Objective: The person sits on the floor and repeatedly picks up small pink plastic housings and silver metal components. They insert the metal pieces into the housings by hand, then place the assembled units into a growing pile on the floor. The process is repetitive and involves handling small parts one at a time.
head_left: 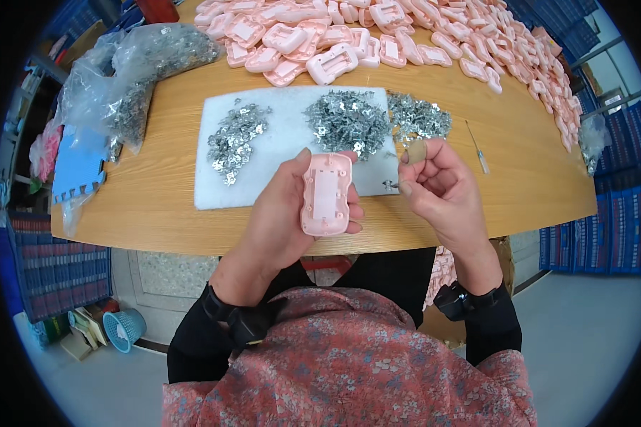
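My left hand is closed around a pale pink plastic shell, held upright with its hollow inside facing up. Small posts and a rectangular recess show in the shell. To the right of it, my right hand has curled fingers and the thumb drawn in; a tan finger cover sits on one fingertip. Beside the thumb tip is a small metal piece; whether the fingers grip it cannot be made out. Beyond my hands, a dense heap of small metal pieces lies on a white foam sheet.
A looser metal pile lies on the sheet's left, another pile at its right edge. Many pink shells cover the table's far side. Plastic bags of metal parts stand at left. A thin screwdriver lies at right.
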### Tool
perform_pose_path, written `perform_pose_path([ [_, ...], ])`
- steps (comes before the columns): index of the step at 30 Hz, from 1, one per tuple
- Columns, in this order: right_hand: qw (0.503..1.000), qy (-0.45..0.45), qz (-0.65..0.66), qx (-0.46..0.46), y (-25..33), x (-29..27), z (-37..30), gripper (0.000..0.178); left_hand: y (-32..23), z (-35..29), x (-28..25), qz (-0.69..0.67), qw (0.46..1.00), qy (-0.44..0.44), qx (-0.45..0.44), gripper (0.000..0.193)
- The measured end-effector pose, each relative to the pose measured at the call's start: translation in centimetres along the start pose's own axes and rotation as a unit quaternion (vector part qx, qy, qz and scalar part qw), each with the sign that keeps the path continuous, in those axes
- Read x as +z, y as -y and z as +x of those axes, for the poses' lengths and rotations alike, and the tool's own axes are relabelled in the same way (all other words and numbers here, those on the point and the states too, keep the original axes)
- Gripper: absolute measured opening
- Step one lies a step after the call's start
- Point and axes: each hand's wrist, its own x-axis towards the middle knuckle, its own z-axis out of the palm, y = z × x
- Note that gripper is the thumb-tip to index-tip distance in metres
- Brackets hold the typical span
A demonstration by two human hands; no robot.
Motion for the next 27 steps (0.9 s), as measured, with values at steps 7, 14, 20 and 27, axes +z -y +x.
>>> perform_pose_path([
  [7,0.999,-0.013,0.037,-0.005,-1.1,-0.8,-1.6,0.026,-1.3,0.0,-0.6,0.001,0.999,0.023,0.022,0.045],
  [14,0.999,-0.017,0.031,-0.007,-1.5,-1.0,-1.8,0.025,-0.9,0.6,-0.2,-0.062,0.997,-0.043,0.014,0.064],
  [20,0.999,-0.028,0.034,0.007,-1.5,-1.0,-1.5,0.025,-1.7,0.2,0.6,-0.056,0.995,-0.079,0.014,0.045],
  [27,0.999,-0.024,0.032,0.0,-1.4,-0.8,-1.1,0.026,-1.7,0.5,0.2,-0.057,0.996,-0.06,0.027,0.036],
])
